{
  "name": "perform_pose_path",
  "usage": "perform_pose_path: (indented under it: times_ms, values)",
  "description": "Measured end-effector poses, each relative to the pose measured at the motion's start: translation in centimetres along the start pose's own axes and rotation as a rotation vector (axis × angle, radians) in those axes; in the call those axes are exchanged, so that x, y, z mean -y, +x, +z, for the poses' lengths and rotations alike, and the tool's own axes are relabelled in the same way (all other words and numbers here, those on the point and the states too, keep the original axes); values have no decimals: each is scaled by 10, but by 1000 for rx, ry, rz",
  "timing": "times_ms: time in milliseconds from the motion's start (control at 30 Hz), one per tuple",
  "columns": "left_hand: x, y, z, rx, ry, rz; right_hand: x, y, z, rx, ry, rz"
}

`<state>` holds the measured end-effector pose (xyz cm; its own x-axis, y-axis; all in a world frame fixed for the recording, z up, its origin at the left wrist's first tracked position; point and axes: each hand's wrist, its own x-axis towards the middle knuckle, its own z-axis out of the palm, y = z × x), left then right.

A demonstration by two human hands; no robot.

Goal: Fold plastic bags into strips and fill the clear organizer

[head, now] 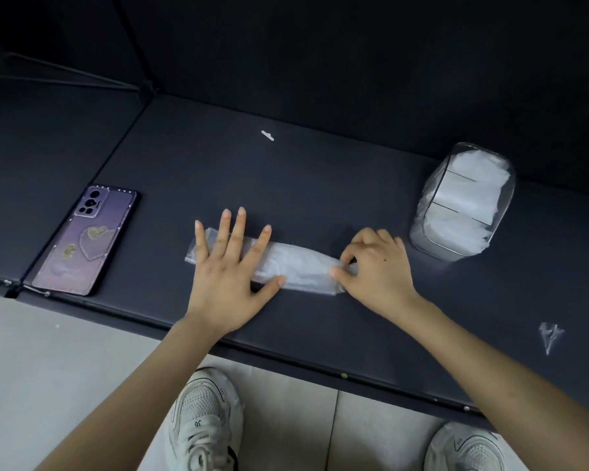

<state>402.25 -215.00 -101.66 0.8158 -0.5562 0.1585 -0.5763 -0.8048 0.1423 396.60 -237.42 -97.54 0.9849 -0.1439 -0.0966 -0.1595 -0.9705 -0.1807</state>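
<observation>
A translucent plastic bag, folded into a long strip, lies across the middle of the dark table. My left hand presses flat on the strip's left half with fingers spread and straight. My right hand pinches the strip's right end between thumb and curled fingers. The clear organizer stands at the right, beyond my right hand, packed with folded white bags.
A purple phone lies face down at the table's left front edge. A small white scrap lies toward the back. A crumpled bit of clear plastic sits front right. My two white shoes stand on the floor below the edge.
</observation>
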Motion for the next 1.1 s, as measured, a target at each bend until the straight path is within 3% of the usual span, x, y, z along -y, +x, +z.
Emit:
perform_pose_path:
  times_ms: [100, 233, 300, 433, 533, 633, 733, 967, 1100]
  values:
    - [-18, -5, -12, -209, -193, 122, 4, -4, -4, 65, 101, 13]
    - [-46, -21, -7, -62, -406, 233, 10, -8, -16, 278, 468, 182]
    - [-50, -22, 1, -47, -428, 198, 11, -9, -22, 386, 651, 258]
    - [-58, -13, 5, -203, -478, 86, 9, -7, -34, 592, 1120, 445]
    - [-63, -6, -5, -244, -654, -171, 3, 0, -40, 464, 1369, 515]
    - [-63, -1, -12, -136, -914, -424, 5, 4, -34, 327, 1278, 402]
    - [-61, -3, -15, -60, -1093, -465, 17, 4, -20, 341, 1135, 276]
    - [-57, -10, -31, 84, -1332, -484, 23, -6, -10, 276, 1195, 184]
    - [-45, 0, -44, 11, -1523, -673, 24, -7, -10, 324, 1072, 166]
